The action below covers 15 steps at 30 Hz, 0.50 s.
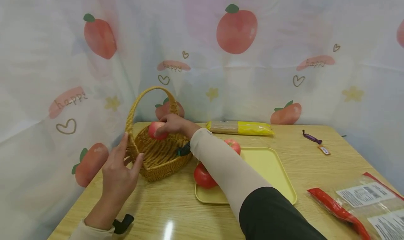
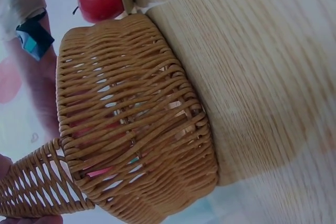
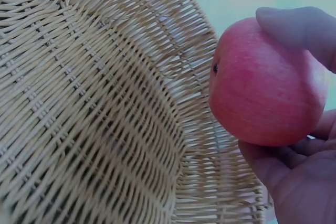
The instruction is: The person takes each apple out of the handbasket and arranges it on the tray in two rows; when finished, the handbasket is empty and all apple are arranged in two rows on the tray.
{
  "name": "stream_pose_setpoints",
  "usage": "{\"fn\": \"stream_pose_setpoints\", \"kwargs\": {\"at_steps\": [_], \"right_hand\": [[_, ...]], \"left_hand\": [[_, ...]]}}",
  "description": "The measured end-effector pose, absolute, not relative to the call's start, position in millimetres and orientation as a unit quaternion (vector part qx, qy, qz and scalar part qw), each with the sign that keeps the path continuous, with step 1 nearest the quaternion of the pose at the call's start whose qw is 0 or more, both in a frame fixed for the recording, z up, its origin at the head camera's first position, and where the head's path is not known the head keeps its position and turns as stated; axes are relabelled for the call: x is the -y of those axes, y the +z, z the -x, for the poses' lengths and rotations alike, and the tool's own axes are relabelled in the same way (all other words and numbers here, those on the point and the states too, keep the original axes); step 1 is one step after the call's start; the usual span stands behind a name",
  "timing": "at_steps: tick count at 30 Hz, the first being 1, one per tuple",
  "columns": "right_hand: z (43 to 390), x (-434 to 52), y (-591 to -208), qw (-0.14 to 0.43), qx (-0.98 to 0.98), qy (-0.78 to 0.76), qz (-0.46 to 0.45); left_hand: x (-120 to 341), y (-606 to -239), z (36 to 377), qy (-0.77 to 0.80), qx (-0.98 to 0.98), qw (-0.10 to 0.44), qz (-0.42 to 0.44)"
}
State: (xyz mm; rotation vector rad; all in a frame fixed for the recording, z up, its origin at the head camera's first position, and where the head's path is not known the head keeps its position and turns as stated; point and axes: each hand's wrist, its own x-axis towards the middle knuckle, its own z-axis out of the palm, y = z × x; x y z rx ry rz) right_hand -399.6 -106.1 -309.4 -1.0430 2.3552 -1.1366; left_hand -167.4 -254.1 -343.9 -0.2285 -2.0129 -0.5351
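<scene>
My right hand point(image 1: 170, 125) grips a pink-red apple point(image 1: 156, 130) just above the inside of a woven wicker basket point(image 1: 157, 157). In the right wrist view the apple point(image 3: 265, 90) is held between thumb and fingers point(image 3: 299, 27) over the basket's weave point(image 3: 94, 114). My left hand point(image 1: 121, 164) rests against the basket's near-left rim, fingers straight, thumb on the rim. The left wrist view shows the basket's outer wall point(image 2: 136, 124) on the wooden table. Two more red apples point(image 1: 203, 177) point(image 1: 233, 145) lie on a yellow tray point(image 1: 268, 170), partly hidden by my right forearm.
A yellow packet point(image 1: 240, 127) lies behind the tray by the curtain. A purple wrapper point(image 1: 311, 137) and a small brown one point(image 1: 324, 150) sit at the back right. Clear bags with a red item point(image 1: 341, 210) lie at the front right. The wooden table point(image 1: 176, 205) is bare in front.
</scene>
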Motion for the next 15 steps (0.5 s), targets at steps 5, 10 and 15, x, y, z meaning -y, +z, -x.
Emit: {"fn": "stream_pose_setpoints", "kwargs": {"at_steps": [5, 10, 15], "right_hand": [[397.4, 97.6, -300.5, 0.135, -0.831, -0.392, 0.371], [388.5, 88.1, -292.3, 0.133, -0.825, -0.403, 0.374], [382.6, 78.9, -290.8, 0.139, -0.810, -0.421, 0.382]], "left_hand": [[253.5, -344.0, 167.7, -0.218, 0.831, 0.503, 0.095], [253.5, -344.7, 167.9, -0.218, 0.833, 0.500, 0.093], [254.0, -344.1, 167.5, -0.218, 0.834, 0.498, 0.090]]}}
